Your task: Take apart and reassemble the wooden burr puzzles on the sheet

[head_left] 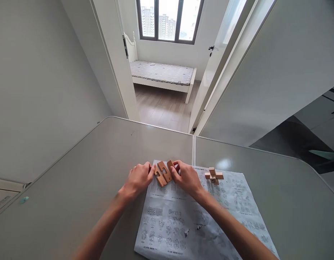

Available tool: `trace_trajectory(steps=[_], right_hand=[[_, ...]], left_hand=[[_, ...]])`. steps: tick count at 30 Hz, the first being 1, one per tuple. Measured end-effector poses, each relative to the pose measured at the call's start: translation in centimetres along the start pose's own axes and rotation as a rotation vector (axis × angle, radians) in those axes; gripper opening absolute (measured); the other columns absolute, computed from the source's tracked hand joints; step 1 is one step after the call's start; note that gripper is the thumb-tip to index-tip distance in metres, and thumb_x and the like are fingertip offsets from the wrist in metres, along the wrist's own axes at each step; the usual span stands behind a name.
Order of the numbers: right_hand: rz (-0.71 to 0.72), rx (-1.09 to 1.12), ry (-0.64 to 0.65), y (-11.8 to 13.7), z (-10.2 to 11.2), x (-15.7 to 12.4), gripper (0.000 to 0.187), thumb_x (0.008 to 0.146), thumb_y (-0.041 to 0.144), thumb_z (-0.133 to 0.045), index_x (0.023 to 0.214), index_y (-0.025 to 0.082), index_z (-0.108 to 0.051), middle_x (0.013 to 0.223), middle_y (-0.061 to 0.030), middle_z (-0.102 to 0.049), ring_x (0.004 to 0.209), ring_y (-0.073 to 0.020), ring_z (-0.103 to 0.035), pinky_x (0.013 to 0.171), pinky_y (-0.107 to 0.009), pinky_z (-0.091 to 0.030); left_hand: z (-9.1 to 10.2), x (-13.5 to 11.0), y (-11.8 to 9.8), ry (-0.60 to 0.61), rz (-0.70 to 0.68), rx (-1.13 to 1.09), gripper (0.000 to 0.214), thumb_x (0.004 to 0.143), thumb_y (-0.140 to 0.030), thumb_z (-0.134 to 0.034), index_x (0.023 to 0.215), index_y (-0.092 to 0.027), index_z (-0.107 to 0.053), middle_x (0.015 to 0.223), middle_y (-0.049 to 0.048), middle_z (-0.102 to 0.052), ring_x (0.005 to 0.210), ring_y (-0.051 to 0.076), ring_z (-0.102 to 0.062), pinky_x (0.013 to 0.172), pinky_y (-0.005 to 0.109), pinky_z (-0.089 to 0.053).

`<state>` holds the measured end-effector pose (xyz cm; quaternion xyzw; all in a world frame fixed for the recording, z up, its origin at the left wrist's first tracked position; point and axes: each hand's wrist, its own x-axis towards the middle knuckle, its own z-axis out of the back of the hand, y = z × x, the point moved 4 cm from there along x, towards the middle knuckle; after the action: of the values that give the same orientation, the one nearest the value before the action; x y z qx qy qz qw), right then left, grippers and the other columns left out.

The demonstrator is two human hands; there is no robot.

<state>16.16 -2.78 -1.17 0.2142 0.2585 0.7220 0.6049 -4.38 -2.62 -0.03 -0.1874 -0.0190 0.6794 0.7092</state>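
Observation:
Notched wooden puzzle pieces lie side by side on a printed instruction sheet spread on a grey table. My left hand has curled fingers pinching the left end of the pieces. My right hand is closed on their right end. An assembled wooden cross puzzle stands on the sheet just right of my right hand, untouched.
The grey table is made of two halves with a seam running away from me. Beyond its far edge an open doorway leads to a room with a bed and a window. White walls flank both sides.

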Motion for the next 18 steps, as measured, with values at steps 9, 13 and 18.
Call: trace_trajectory(steps=[9, 13, 18], right_hand=[[-0.004, -0.167, -0.054, 0.9, -1.3, -0.9, 0.024, 0.108, 0.032, -0.047, 0.119, 0.021, -0.066, 0.109, -0.0075, -0.073, 0.085, -0.0210, -0.072, 0.062, -0.027, -0.040], [-0.004, -0.236, -0.082, 1.3, -1.3, -1.7, 0.025, 0.110, 0.033, -0.045, 0.120, 0.023, -0.065, 0.108, -0.0063, -0.072, 0.077, -0.0190, -0.072, 0.057, -0.027, -0.039], [-0.035, -0.187, -0.103, 1.2, -0.5, -3.1, 0.022, 0.108, 0.030, -0.047, 0.115, 0.021, -0.066, 0.105, -0.0065, -0.072, 0.074, -0.0198, -0.071, 0.057, -0.027, -0.039]], left_hand=[[-0.8, -0.7, -0.2, -0.037, -0.019, 0.141, 0.034, 0.110, -0.039, -0.035, 0.102, -0.018, -0.061, 0.085, 0.0103, -0.078, 0.080, 0.029, -0.077, 0.065, 0.029, -0.046], [-1.6, -1.8, 0.8, -0.203, -0.089, 0.053, 0.036, 0.111, -0.037, -0.035, 0.092, -0.020, -0.060, 0.072, 0.0033, -0.073, 0.066, 0.021, -0.073, 0.058, 0.026, -0.039], [-2.2, -2.6, 1.3, -0.333, -0.193, -0.050, 0.042, 0.109, -0.041, -0.034, 0.080, -0.021, -0.057, 0.058, -0.0028, -0.063, 0.049, 0.015, -0.062, 0.055, 0.025, -0.033]])
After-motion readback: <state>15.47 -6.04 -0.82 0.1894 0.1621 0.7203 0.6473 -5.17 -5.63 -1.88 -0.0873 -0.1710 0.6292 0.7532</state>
